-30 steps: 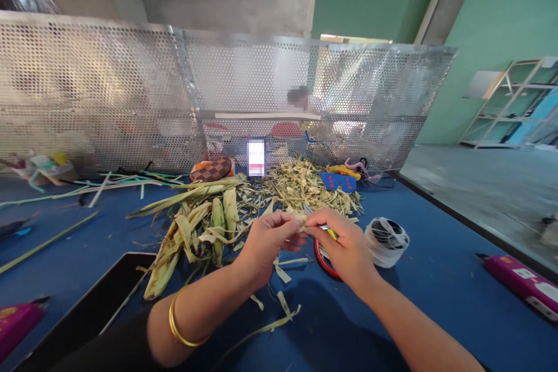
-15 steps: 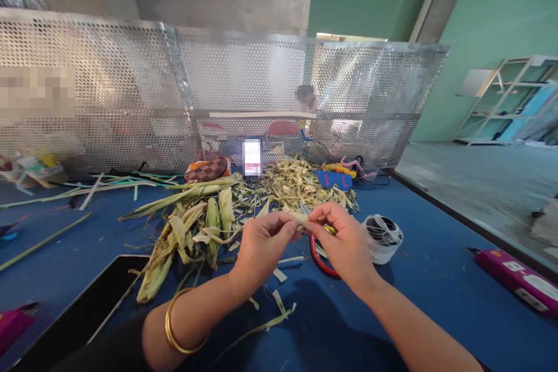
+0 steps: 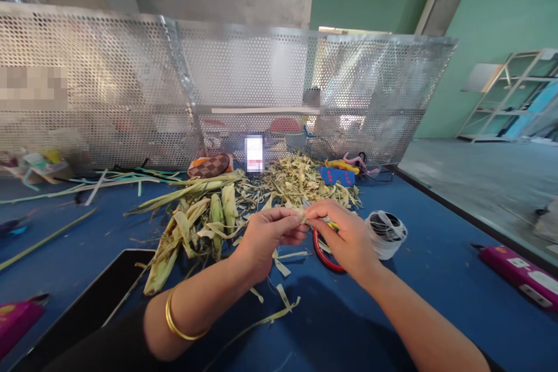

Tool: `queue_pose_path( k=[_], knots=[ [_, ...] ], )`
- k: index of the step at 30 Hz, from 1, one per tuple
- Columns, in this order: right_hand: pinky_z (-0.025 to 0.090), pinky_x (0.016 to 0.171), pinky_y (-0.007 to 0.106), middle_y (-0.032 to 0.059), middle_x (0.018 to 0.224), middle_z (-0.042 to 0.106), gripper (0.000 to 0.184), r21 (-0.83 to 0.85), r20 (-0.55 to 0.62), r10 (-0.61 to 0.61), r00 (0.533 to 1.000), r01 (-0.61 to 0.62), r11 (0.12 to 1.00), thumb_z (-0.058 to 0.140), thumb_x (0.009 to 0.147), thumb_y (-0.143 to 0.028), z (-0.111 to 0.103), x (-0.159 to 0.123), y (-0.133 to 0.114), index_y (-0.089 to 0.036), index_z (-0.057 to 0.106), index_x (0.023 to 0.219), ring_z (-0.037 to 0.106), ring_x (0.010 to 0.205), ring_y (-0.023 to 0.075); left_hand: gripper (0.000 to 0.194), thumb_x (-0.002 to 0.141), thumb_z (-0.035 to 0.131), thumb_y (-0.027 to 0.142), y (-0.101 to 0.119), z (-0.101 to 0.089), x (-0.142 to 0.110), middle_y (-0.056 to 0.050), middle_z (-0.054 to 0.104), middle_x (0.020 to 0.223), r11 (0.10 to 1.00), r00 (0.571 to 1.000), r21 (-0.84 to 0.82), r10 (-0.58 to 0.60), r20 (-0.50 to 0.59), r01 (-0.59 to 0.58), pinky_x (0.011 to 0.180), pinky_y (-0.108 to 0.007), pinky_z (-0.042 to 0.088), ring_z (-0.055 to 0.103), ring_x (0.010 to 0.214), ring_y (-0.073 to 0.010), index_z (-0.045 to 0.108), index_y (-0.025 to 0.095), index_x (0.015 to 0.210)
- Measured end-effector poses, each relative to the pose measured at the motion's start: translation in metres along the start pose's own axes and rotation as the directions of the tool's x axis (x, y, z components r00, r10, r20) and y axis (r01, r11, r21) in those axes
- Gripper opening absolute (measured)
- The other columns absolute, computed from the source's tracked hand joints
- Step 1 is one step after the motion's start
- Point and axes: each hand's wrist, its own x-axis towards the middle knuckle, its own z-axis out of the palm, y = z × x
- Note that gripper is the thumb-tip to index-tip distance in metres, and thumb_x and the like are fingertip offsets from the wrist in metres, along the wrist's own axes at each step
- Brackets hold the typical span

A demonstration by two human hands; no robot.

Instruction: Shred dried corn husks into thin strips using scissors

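Note:
My left hand (image 3: 272, 238) and my right hand (image 3: 342, 235) meet at the middle, fingertips pinched on a small pale piece of corn husk (image 3: 300, 213). Much of that piece is hidden by the fingers. Under my right hand lies a pair of red-handled scissors (image 3: 325, 256), partly covered. To the right of it stands a spool of white string (image 3: 386, 234). Left of my hands, larger green and dried corn husks (image 3: 187, 229) lie in a loose pile. Beyond my fingers is a heap of shredded husk (image 3: 296, 177).
A black tray-like object (image 3: 96, 296) lies at the left front. Magenta tools (image 3: 518, 273) rest at both sides of the blue table (image 3: 431, 302). Along the back are a lit phone (image 3: 254, 152), a checkered pouch (image 3: 210, 166) and a perforated metal screen (image 3: 248, 70). Husk scraps (image 3: 281, 308) lie near me.
Both hands stay together on the husk piece. My right fingers have flattened and closed further over it, and my left fingers have shifted slightly. The view has moved a little.

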Motion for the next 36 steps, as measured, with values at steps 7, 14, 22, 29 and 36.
queue_pose_path(
  k=[7, 14, 22, 29, 36],
  knots=[
    [0.048, 0.075, 0.03, 0.0028, 0.086, 0.066, 0.012, -0.031, 0.004, -0.014, 1.0, 0.014, 0.999, 0.051, 0.086, -0.015, -0.001, 0.0, 0.0, -0.023, 0.06, 0.086, 0.061, 0.085, 0.0169, 0.011, 0.064, 0.07, 0.019, 0.002, -0.001, 0.001, -0.004, 0.066, 0.062, 0.994, 0.996, -0.062, -0.082, 0.029, 0.084, 0.056, -0.021, 0.048, 0.059, 0.054, -0.0096, 0.066, 0.011, 0.069],
    [0.047, 0.073, 0.028, 0.0025, 0.083, 0.067, 0.011, 0.009, -0.022, 0.121, 0.992, -0.121, 0.993, 0.052, 0.085, -0.02, 0.0, 0.0, -0.005, -0.022, 0.06, 0.078, 0.061, 0.081, 0.0167, 0.011, 0.066, 0.069, 0.022, -0.001, 0.001, 0.001, -0.004, 0.067, 0.061, 1.0, 0.999, 0.007, -0.007, -0.034, 0.007, 0.055, -0.021, 0.048, 0.059, 0.053, -0.01, 0.066, 0.011, 0.069],
    [0.045, 0.066, 0.028, 0.0005, 0.072, 0.065, 0.008, 0.177, 0.014, 0.368, 0.93, -0.365, 0.914, 0.056, 0.078, -0.024, 0.0, 0.002, -0.009, -0.021, 0.058, 0.072, 0.059, 0.07, 0.0161, 0.017, 0.066, 0.07, 0.028, -0.001, 0.005, -0.006, -0.005, 0.069, 0.066, 0.979, 0.99, 0.153, 0.137, -0.023, -0.132, 0.058, -0.022, 0.049, 0.061, 0.057, -0.0113, 0.067, 0.012, 0.071],
    [0.048, 0.067, 0.03, -0.0003, 0.072, 0.064, 0.017, 0.454, 0.099, 0.438, 0.893, -0.433, 0.779, 0.062, 0.072, -0.025, 0.003, 0.002, -0.014, -0.02, 0.056, 0.088, 0.062, 0.067, 0.0162, 0.013, 0.066, 0.069, 0.027, 0.001, 0.008, -0.026, -0.002, 0.067, 0.063, 0.929, 0.96, 0.27, 0.276, -0.045, -0.254, 0.06, -0.022, 0.048, 0.06, 0.058, -0.011, 0.067, 0.014, 0.068],
    [0.046, 0.064, 0.029, -0.0006, 0.06, 0.062, 0.017, 0.581, 0.342, 0.424, 0.838, -0.544, 0.606, 0.064, 0.072, -0.034, 0.005, -0.009, -0.03, -0.018, 0.062, 0.068, 0.058, 0.061, 0.014, 0.013, 0.07, 0.066, 0.028, -0.011, 0.002, -0.051, -0.001, 0.065, 0.062, 0.833, 0.901, 0.415, 0.428, -0.068, -0.365, 0.06, -0.023, 0.048, 0.059, 0.059, -0.0123, 0.065, 0.016, 0.068]
  ],
)
